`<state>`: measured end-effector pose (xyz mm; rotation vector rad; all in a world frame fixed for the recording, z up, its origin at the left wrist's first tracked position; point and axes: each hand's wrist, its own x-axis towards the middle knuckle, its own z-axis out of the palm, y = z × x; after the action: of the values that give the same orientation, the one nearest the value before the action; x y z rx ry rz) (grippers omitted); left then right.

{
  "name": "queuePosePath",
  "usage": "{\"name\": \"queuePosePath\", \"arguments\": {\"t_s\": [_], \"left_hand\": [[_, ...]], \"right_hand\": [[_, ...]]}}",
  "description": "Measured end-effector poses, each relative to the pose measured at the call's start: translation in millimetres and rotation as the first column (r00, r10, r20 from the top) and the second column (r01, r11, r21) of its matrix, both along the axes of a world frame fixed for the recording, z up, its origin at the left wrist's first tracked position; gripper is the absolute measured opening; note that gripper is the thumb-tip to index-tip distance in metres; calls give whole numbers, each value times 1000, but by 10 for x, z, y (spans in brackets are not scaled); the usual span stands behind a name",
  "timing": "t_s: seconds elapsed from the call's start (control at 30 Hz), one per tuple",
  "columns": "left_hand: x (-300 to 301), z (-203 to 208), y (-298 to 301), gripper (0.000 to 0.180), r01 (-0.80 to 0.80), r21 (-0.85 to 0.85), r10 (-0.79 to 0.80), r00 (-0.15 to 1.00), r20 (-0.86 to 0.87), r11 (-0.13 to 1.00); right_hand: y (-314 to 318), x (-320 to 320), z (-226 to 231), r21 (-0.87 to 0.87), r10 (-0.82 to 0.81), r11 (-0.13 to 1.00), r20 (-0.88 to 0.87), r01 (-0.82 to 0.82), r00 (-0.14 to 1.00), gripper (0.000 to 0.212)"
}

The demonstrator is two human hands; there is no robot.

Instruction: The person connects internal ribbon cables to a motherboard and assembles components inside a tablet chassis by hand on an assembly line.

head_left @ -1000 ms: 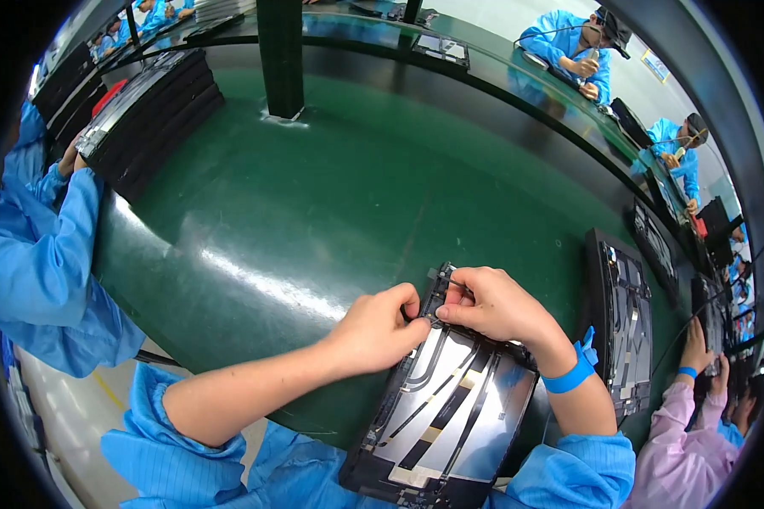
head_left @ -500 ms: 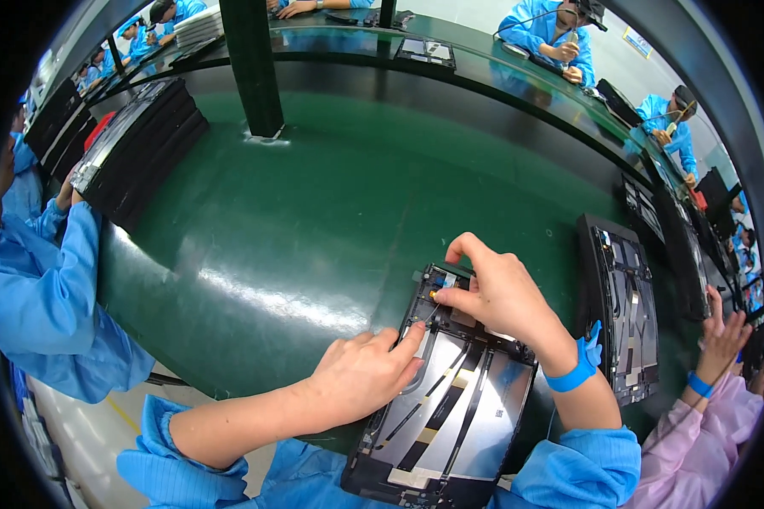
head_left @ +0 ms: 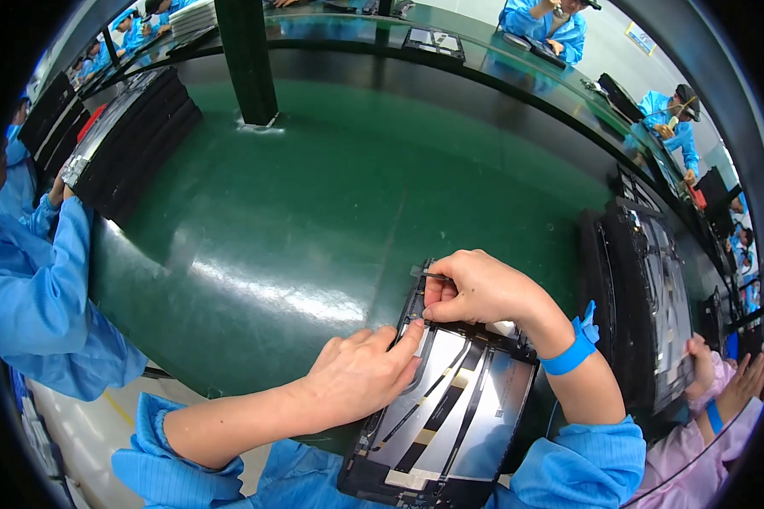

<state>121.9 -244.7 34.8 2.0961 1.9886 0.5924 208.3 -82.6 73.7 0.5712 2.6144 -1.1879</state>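
An opened tablet (head_left: 450, 416), with a silvery inner plate and dark ribbon cables, lies tilted before me at the table's near edge. My left hand (head_left: 361, 369) lies over its left side, the index fingertip pressing near the upper part and the thumb below it. At the tablet's top end, my right hand (head_left: 488, 288) is closed in a pinch between thumb and index finger. Whatever sits in that pinch is hidden by the fingers. A blue wrist strap (head_left: 571, 348) circles my right wrist.
Right of me stands a stack of tablet units (head_left: 615, 305); a pink-sleeved co-worker's hand (head_left: 700, 365) touches a tablet there. At left, another person in blue holds a dark stack (head_left: 132, 140). A green post (head_left: 246, 64) rises from the green table (head_left: 297, 212).
My right hand's fingers have curled tighter and lowered slightly at the tablet's top, hiding the yellow piece seen before. At right, the co-worker's tablet has come up against the stack. My left hand stays put.
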Motion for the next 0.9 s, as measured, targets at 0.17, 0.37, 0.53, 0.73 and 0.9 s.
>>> {"name": "queuePosePath", "arguments": {"t_s": [0.17,0.37,0.53,0.73,0.9], "left_hand": [[-15,8,-8,35,2,-5,-2,1000,15,1000],[-13,20,4,37,19,-19,-19,999,27,1000],[-23,167,-215,53,-104,-18,102,904,416,994],[-78,155,-1067,52,200,-658,257,808,530,726],[173,-57,-1366,51,344,-731,462,599,655,590]], "right_hand": [[-10,-14,-25,42,30,999,-4,-30,1000,17],[-44,50,-62,104,46,994,-84,-37,995,18],[-190,379,64,136,-363,891,-358,433,860,18],[-368,1079,-2,581,-486,577,-320,574,813,27],[-315,1358,-107,279,-140,958,252,67,958,56]]}}
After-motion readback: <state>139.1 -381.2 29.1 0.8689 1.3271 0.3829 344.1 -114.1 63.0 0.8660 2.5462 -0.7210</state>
